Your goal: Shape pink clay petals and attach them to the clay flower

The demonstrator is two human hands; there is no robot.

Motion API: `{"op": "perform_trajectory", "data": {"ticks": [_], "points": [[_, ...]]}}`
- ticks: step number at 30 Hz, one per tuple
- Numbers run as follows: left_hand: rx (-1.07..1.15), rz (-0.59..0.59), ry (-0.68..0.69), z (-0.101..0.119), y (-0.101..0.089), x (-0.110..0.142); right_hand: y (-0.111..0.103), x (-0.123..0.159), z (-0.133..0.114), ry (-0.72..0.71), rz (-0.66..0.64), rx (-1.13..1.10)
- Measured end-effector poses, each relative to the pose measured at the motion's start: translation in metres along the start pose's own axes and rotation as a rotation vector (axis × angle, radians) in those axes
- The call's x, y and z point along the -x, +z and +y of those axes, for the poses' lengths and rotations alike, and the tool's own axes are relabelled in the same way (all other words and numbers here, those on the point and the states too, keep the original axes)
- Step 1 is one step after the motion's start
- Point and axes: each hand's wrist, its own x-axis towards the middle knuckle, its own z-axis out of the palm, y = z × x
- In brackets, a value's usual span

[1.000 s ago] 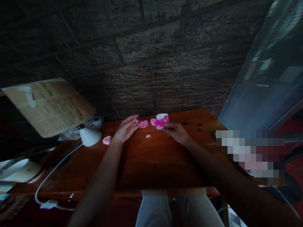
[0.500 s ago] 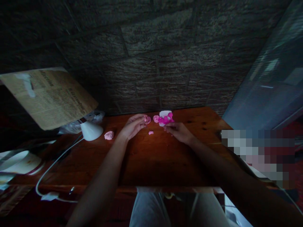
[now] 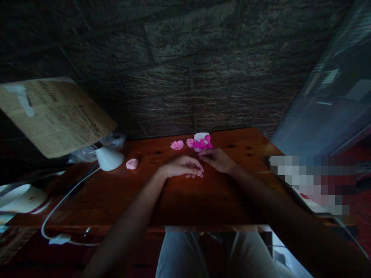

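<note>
My left hand (image 3: 185,166) is over the middle of the wooden table (image 3: 174,204), its fingers curled, with a small pink piece (image 3: 200,172) at the fingertips. Just right of it, my right hand (image 3: 218,159) is closed in a pinch; what it holds, if anything, I cannot make out. Beyond the right fingertips lie bright magenta petal-like pieces (image 3: 203,144) on a white card (image 3: 201,136). To their left sit a small pink rosette (image 3: 190,143) and a ruffled pink, flower-like piece (image 3: 177,144). A crumpled pale pink lump (image 3: 132,164) rests farther left.
A lamp with a white base (image 3: 109,159) and a printed paper shade (image 3: 55,116) stands left, its white cord (image 3: 48,214) running over the front edge. A white cup-like container (image 3: 20,199) is at far left. A dark stone-patterned wall (image 3: 174,85) borders the table's back.
My left hand has let go of the ruffled pink piece and moved right and nearer me, where the small pink piece lay. My right hand has stayed about in place.
</note>
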Motion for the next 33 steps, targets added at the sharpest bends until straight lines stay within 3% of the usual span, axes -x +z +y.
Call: {"op": "perform_trajectory", "data": {"ticks": [12,21,33], "points": [[-0.017,0.054,0.004,-0.002,-0.002,0.001,-0.001,0.003,-0.013,-0.033,-0.057,0.163],[-0.020,0.066,0.002,0.000,-0.002,-0.001,0.002,-0.001,-0.003,-0.017,0.039,0.019],[-0.041,0.084,-0.006,0.002,-0.003,0.001,-0.001,0.000,-0.005,0.038,0.042,0.010]]}}
